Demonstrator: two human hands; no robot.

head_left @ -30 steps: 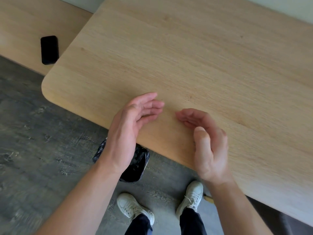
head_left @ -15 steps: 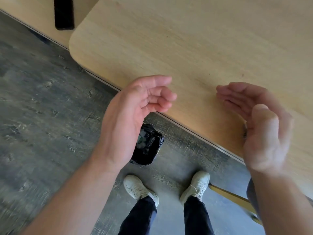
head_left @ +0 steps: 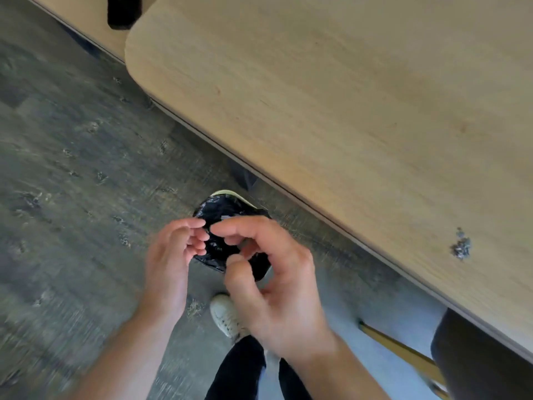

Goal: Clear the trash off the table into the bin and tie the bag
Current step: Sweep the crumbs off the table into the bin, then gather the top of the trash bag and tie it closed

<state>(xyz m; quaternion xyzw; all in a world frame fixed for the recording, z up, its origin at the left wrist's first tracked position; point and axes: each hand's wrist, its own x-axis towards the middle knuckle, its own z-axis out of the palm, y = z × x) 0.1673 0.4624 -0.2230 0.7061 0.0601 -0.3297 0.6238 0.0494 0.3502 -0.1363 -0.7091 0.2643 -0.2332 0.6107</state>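
Wooden table (head_left: 346, 96) fills the frame from 12 to 4 o'clock, top mostly bare; grey plank floor (head_left: 72, 168) takes 7 to 11; a second wooden surface (head_left: 86, 21) at 11 with a dark flat object (head_left: 124, 10) on it, cut off by the frame edge; small bin (head_left: 230, 197) lined with a black bag (head_left: 219, 209) sits on the floor at centre, just off the table edge, pale rim peeking out at its far side; both hands hover right over the bin mouth; right hand (head_left: 277, 278) curled, fingers bent toward the thumb, cannot tell if anything small is pinched inside; left hand (head_left: 170, 261) half open, fingers loosely curled, nothing visibly held; white shoe (head_left: 227, 316) at 6; little grey crumb pile (head_left: 461, 246) remains on the table at 3 o'clock, well apart from the bin; judgement: the step is dropping swept scraps into the bag; to do it well keep both hands low over the opening, open the fingers fully and rub off the bits so none hit the floor; then go back for the crumb pile before gathering the bag rim to tie.
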